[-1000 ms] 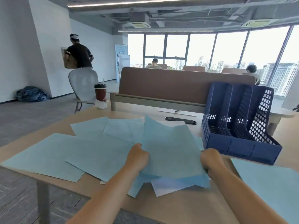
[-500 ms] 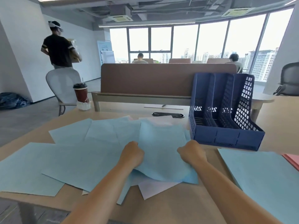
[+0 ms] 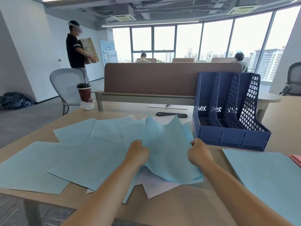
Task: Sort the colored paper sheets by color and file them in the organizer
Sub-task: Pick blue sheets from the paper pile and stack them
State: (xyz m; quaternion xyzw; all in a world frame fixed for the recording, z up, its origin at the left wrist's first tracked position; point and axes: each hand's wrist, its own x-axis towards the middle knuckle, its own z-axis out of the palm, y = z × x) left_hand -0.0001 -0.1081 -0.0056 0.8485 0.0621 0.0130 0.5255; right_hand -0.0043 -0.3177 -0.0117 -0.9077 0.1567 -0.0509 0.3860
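Since a second ago the blue sheet (image 3: 166, 144) has been lifted off the pile, so its far edge now stands up and buckles in the middle, and both hands have risen with it. Left hand (image 3: 137, 152) grips the sheet's left edge with its fingers curled into a fist round the paper; right hand (image 3: 199, 154) pinches the right edge, fingers likewise curled tight. Below the held sheet more blue sheets (image 3: 73, 160) lie fanned and overlapping across the left and middle of the table (image 3: 179, 207), and a pale, near-white sheet (image 3: 156, 185) pokes out from under them at the near edge. Another blue sheet (image 3: 268, 176) lies flat on the right, with a sliver of pink paper (image 3: 295, 159) touching its far corner at the frame edge. A dark blue organizer (image 3: 228, 136) with three upright slots stands on the table just beyond the right hand. Further back, a coffee cup (image 3: 84, 92) sits at the table's far left corner, in front of a grey chair (image 3: 65, 82). Behind that, a person (image 3: 75, 49), who has turned since before, carries a cardboard box (image 3: 89, 49).
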